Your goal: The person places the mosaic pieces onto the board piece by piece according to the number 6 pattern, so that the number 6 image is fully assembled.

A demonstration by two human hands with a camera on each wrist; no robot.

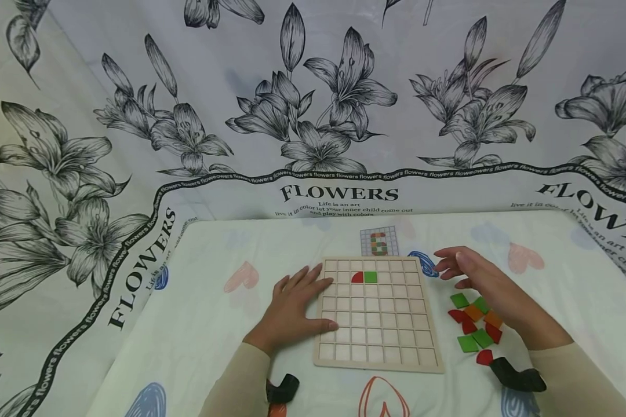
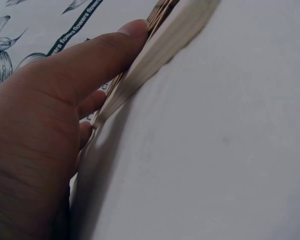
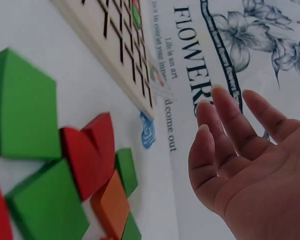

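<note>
A light wooden grid board [image 1: 378, 366] lies flat on the table. In its second row from the far edge, a red quarter-round piece [image 1: 357, 278] sits beside a green square [image 1: 370, 277]. My left hand [image 1: 294, 310] rests along the board's left edge, thumb and fingers spread over the rim; the left wrist view shows the thumb [image 2: 132, 30] on that edge. To the right of the board, my right hand [image 1: 492, 286] is raised, holding nothing, its fingers loosely bent. Close by it lie loose pieces: green squares [image 1: 468, 344], orange squares [image 1: 473, 313] and red quarter-rounds [image 1: 492, 332].
Beyond the board's far edge lies a small pattern card [image 1: 367, 246] with a coloured figure on a grid. The white table cover [image 1: 198, 324] has printed hearts. A flower-printed sheet [image 1: 323, 191] hangs behind the table. Black straps [image 1: 519, 376] are at both wrists.
</note>
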